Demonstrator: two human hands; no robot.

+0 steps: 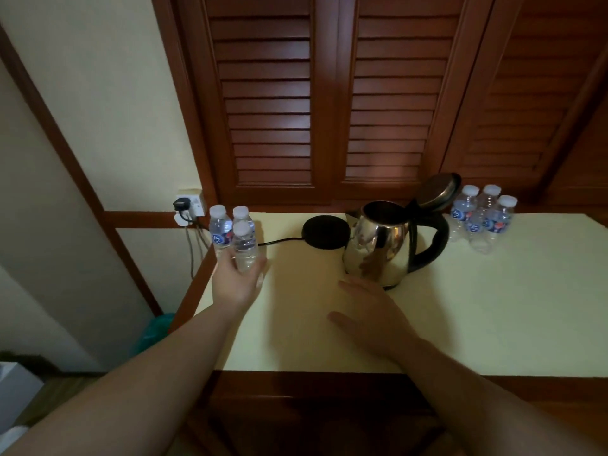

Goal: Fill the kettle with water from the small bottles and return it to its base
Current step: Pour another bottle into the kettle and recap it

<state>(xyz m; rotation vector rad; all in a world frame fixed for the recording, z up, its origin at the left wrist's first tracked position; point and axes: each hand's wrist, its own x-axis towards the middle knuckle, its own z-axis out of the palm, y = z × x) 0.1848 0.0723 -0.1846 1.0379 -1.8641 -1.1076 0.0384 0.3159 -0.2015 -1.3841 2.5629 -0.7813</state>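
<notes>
Louvred wooden doors [329, 93] fill the back of the scene, dark red-brown, slats horizontal. Below them, a pale yellow table top [477, 307] on a wooden frame, lit dimly. Steel kettle [378, 245] stands upright on the table right of centre, off its base, lid [439, 190] hinged open and tipped back, black handle toward the right, spout toward the left. Round black base [324, 232] sits just beside the kettle on its left, touching or nearly so; cord runs left along the table toward a wall socket [189, 205] with a plug in it. Right hand [368, 315] lies flat and released on the table in front of the kettle, fingers straight, fingertips near the kettle's foot, holding nothing. Left hand [237, 281] grasps the front bottle [245, 246] of a cluster of three small water bottles at the table's left edge, fingers wrapped round its lower half; white cap on. Two more bottles [223, 227] stand just behind it, capped. Right-hand group of small bottles [482, 218] stands near the far right of the kettle, beyond its handle; white caps, blue labels, count unclear.
</notes>
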